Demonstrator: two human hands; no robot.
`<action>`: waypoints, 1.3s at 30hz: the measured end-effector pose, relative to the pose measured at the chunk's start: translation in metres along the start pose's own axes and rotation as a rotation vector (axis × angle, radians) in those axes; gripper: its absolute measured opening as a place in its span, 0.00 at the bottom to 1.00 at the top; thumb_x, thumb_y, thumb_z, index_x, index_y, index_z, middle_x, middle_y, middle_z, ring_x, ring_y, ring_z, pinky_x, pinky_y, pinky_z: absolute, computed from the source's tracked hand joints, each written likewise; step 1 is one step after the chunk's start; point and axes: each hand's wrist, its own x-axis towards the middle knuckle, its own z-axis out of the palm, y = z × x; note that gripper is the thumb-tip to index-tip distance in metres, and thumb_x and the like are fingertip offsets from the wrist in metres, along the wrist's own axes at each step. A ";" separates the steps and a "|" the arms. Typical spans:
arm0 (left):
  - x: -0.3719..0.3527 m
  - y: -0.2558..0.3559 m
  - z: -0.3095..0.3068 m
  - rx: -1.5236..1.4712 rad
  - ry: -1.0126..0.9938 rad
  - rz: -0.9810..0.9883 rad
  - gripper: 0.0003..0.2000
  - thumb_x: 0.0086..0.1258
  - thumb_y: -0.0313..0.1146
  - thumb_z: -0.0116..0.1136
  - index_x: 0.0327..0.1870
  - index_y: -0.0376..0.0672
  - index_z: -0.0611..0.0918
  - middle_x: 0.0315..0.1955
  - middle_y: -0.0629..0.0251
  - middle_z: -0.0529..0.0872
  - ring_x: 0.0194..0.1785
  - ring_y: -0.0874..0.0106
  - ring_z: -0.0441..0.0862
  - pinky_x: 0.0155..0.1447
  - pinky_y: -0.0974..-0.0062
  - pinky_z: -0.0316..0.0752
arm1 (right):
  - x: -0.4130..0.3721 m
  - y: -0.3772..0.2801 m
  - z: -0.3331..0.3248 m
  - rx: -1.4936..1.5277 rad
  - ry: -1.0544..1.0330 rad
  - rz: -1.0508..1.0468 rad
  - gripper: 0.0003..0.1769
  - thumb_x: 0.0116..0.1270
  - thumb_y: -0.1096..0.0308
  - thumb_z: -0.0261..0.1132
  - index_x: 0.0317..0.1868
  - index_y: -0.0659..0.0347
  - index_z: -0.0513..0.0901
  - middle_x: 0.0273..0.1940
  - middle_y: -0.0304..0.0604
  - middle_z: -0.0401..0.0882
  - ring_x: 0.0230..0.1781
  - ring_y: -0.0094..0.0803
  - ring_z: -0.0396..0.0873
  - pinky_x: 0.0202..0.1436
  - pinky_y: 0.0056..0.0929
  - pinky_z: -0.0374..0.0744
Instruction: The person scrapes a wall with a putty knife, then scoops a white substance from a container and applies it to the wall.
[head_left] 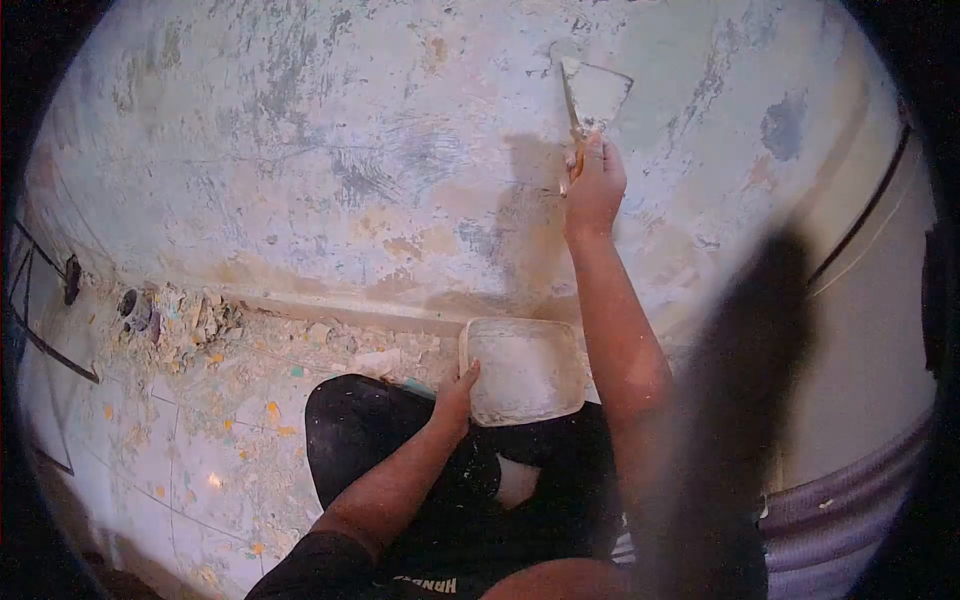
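Note:
My right hand [597,185] grips the handle of a putty knife [598,95], its wide blade pointing up against the patchy wall [330,130]. Pale putty covers the blade, and a whitish smear shows on the wall at its upper left corner. Lower down, my left hand [458,398] clasps the left rim of a shallow, rounded square tub [522,418]. The tub is tilted toward me above my lap, with whitish residue coating its inside. Its underside is hidden.
Flakes of scraped paint and plaster [200,325] lie heaped along the wall's foot and scattered over the tiled floor [130,440]. A dark cable [870,205] runs down on the right. A purple ridged surface [850,510] is at lower right. A blurred dark shape [750,360] blocks part of the right side.

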 end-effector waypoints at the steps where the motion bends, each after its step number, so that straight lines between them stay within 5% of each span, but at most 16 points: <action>1: 0.003 -0.002 -0.003 0.028 -0.017 0.025 0.26 0.76 0.40 0.60 0.69 0.34 0.71 0.55 0.52 0.82 0.55 0.60 0.82 0.58 0.62 0.77 | 0.003 -0.004 -0.001 -0.012 0.002 0.007 0.17 0.82 0.56 0.52 0.40 0.59 0.77 0.28 0.33 0.71 0.23 0.19 0.67 0.23 0.22 0.68; 18: 0.002 -0.004 -0.004 0.059 0.003 0.012 0.25 0.76 0.41 0.59 0.68 0.35 0.72 0.54 0.54 0.82 0.54 0.62 0.82 0.58 0.64 0.77 | 0.019 -0.003 -0.004 -0.022 0.009 0.016 0.16 0.80 0.60 0.54 0.34 0.60 0.75 0.27 0.34 0.71 0.24 0.22 0.69 0.27 0.25 0.70; 27: 0.001 -0.001 -0.002 0.063 -0.024 0.042 0.26 0.77 0.41 0.57 0.68 0.33 0.71 0.54 0.54 0.82 0.54 0.62 0.82 0.58 0.65 0.77 | 0.007 0.003 -0.008 -0.118 0.004 -0.028 0.17 0.81 0.58 0.53 0.43 0.62 0.80 0.27 0.35 0.74 0.24 0.21 0.72 0.25 0.25 0.71; 39: -0.004 0.003 0.000 0.038 -0.019 0.046 0.24 0.78 0.40 0.57 0.67 0.32 0.72 0.53 0.54 0.83 0.54 0.63 0.82 0.59 0.65 0.78 | 0.020 0.020 -0.008 -0.198 -0.007 -0.081 0.17 0.80 0.60 0.54 0.36 0.63 0.78 0.26 0.35 0.71 0.26 0.24 0.69 0.32 0.30 0.71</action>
